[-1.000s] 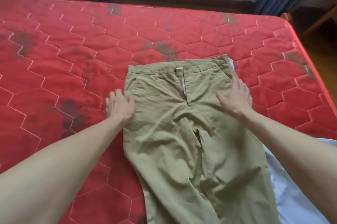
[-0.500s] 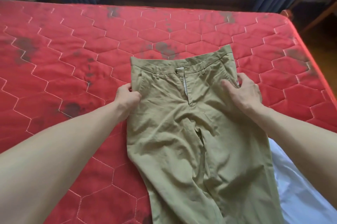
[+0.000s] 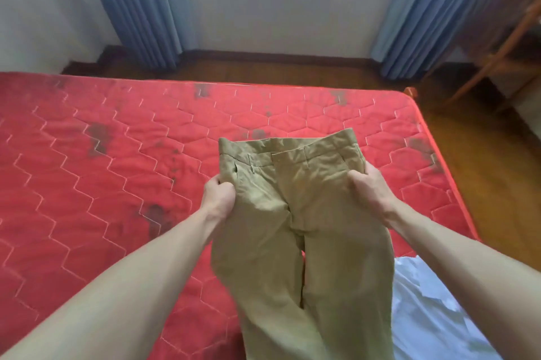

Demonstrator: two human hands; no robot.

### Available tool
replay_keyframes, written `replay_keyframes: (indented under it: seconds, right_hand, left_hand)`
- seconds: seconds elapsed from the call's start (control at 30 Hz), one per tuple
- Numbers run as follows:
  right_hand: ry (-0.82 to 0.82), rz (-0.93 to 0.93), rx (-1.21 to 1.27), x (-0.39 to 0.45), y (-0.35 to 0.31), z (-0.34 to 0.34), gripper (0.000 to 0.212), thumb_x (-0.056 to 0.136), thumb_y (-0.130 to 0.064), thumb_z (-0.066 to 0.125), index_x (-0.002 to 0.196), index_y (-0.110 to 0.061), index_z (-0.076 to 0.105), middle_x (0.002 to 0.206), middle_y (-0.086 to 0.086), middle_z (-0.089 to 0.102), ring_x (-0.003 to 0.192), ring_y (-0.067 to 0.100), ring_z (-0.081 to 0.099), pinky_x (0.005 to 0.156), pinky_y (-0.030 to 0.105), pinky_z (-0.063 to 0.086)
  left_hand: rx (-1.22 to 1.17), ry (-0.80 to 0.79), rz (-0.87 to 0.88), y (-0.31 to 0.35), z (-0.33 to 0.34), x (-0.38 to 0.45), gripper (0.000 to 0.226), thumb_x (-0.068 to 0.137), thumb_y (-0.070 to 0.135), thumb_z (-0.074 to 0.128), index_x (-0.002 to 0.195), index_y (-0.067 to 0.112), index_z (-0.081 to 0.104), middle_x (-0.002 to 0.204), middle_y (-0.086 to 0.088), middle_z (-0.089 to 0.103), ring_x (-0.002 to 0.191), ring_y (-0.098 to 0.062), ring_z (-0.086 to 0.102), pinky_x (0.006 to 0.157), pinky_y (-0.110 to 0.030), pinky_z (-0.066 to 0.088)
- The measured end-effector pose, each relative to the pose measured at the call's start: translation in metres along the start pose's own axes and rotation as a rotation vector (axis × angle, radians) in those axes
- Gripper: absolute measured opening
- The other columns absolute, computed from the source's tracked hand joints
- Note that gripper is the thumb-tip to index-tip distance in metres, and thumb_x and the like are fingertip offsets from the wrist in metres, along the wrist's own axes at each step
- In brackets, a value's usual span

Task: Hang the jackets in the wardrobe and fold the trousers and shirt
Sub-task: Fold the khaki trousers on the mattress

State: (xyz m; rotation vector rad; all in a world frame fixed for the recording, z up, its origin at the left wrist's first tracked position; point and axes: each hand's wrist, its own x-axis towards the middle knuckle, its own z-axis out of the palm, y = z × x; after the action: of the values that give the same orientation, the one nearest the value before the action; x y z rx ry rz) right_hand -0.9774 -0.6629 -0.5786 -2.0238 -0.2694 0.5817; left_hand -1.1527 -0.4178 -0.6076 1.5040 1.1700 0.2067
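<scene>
- Gripping the trousers [image 3: 295,213] at both hips, the person holds the waist end up over the mattress [image 3: 87,184].
- Left hand [image 3: 218,194]: its grip is clenched on the left side seam just below the waistband, with cloth bunched in the fist.
- Right hand [image 3: 367,188]: its grip is clenched on the right side seam at about the same height, thumb on the front of the cloth, fingers curled behind the edge.
- Both forearms are bare and reach in from the lower corners, one on each side of the trousers.
- Trousers: khaki, front toward the camera, waistband tilted, its right end higher than its left. The cloth sags between the two hands, and the legs hang toward the bottom edge and run out of view.
- Whether the legs touch the mattress, I cannot tell.
- Shirt [image 3: 433,315]: pale and crumpled, it lies on the mattress at lower right, just beside the right trouser leg and partly under the right forearm.
- Mattress: red, quilted in hexagons, with dark stains.
- Beyond it are a wooden floor [image 3: 483,184], a white wall [image 3: 278,2] and two blue curtains [image 3: 137,8].
</scene>
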Motion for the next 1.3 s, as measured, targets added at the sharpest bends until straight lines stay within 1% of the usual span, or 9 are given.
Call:
replay_keyframes:
  seconds: [0.07,0.17,0.3,0.5,0.63,0.73,0.9,1.07,1.3]
  right_hand:
    - [0.009,0.006,0.079,-0.026,-0.026,-0.012,0.04,0.087,-0.034,0.061,0.122,-0.016,0.066,0.106,-0.001,0.07,0.092,0.014,0.063,0.089,0.036,0.049]
    - [0.06,-0.034,0.148,-0.071,-0.055,-0.027,0.026,0.103,-0.03,0.066,0.124,-0.015,0.068,0.114,0.0,0.074,0.104,0.013,0.068,0.097,0.03,0.05]
    - [0.101,-0.102,0.017,-0.135,-0.092,-0.055,0.012,0.104,-0.025,0.063,0.098,-0.017,0.07,0.092,0.0,0.071,0.089,0.016,0.064,0.08,0.033,0.05]
    - [0.095,-0.281,-0.003,-0.239,-0.165,-0.09,0.011,0.102,-0.031,0.064,0.095,-0.039,0.069,0.078,-0.013,0.072,0.072,0.004,0.062,0.063,0.02,0.049]
    - [0.116,-0.434,-0.11,-0.294,-0.203,-0.108,0.071,0.098,-0.012,0.063,0.151,-0.05,0.034,0.083,-0.003,0.075,0.068,0.009,0.07,0.064,0.02,0.055]
    - [0.044,-0.593,-0.343,-0.325,-0.227,-0.123,0.068,0.099,-0.007,0.057,0.15,-0.047,0.038,0.102,-0.02,0.065,0.079,-0.003,0.065,0.068,0.011,0.049]
    - [0.02,-0.612,-0.501,-0.353,-0.263,-0.145,0.013,0.093,-0.009,0.069,0.099,-0.012,0.059,0.079,0.006,0.068,0.072,0.026,0.065,0.065,0.039,0.052]
    - [-0.012,-0.72,-0.571,-0.373,-0.282,-0.141,0.017,0.095,-0.01,0.069,0.086,-0.008,0.054,0.079,0.004,0.064,0.073,0.025,0.063,0.069,0.046,0.055]
    - [0.102,-0.893,-0.498,-0.398,-0.355,-0.125,0.027,0.095,-0.015,0.066,0.084,-0.02,0.042,0.063,-0.009,0.051,0.06,0.013,0.05,0.056,0.038,0.043]
  left_hand:
    - [0.008,-0.095,-0.068,0.02,-0.016,-0.035,0.011,0.079,0.004,0.056,0.086,0.012,0.057,0.078,-0.008,0.057,0.073,-0.03,0.053,0.07,-0.032,0.041]
    - [-0.085,-0.236,-0.099,0.045,-0.043,-0.086,0.037,0.073,0.017,0.075,0.105,0.008,0.058,0.094,-0.012,0.067,0.084,-0.034,0.067,0.081,-0.044,0.057]
    - [-0.06,-0.083,0.164,0.082,-0.089,-0.154,0.011,0.094,0.022,0.075,0.104,0.019,0.071,0.094,0.005,0.076,0.086,-0.014,0.071,0.068,-0.015,0.055]
    - [-0.055,-0.049,0.356,0.128,-0.154,-0.252,0.004,0.097,0.012,0.072,0.1,0.015,0.072,0.092,0.0,0.076,0.083,-0.014,0.07,0.071,-0.026,0.06]
    - [0.019,-0.008,0.452,0.138,-0.182,-0.313,0.047,0.096,-0.002,0.064,0.131,0.024,0.046,0.096,-0.004,0.071,0.083,-0.025,0.068,0.064,-0.029,0.059]
    - [0.374,-0.022,0.709,0.15,-0.197,-0.35,0.078,0.098,-0.004,0.056,0.157,0.039,0.032,0.118,0.002,0.06,0.086,-0.022,0.068,0.078,-0.036,0.06]
    - [0.669,0.071,0.811,0.171,-0.216,-0.403,0.043,0.092,-0.007,0.053,0.128,0.016,0.058,0.105,-0.005,0.056,0.084,-0.031,0.069,0.082,-0.046,0.06]
    - [0.784,0.096,0.771,0.172,-0.248,-0.442,0.015,0.096,0.003,0.065,0.109,0.009,0.062,0.097,-0.005,0.062,0.093,-0.03,0.069,0.086,-0.041,0.055]
    - [0.683,0.22,0.928,0.207,-0.336,-0.478,0.017,0.104,0.004,0.052,0.097,0.019,0.053,0.088,-0.008,0.065,0.077,-0.026,0.066,0.074,-0.044,0.056]
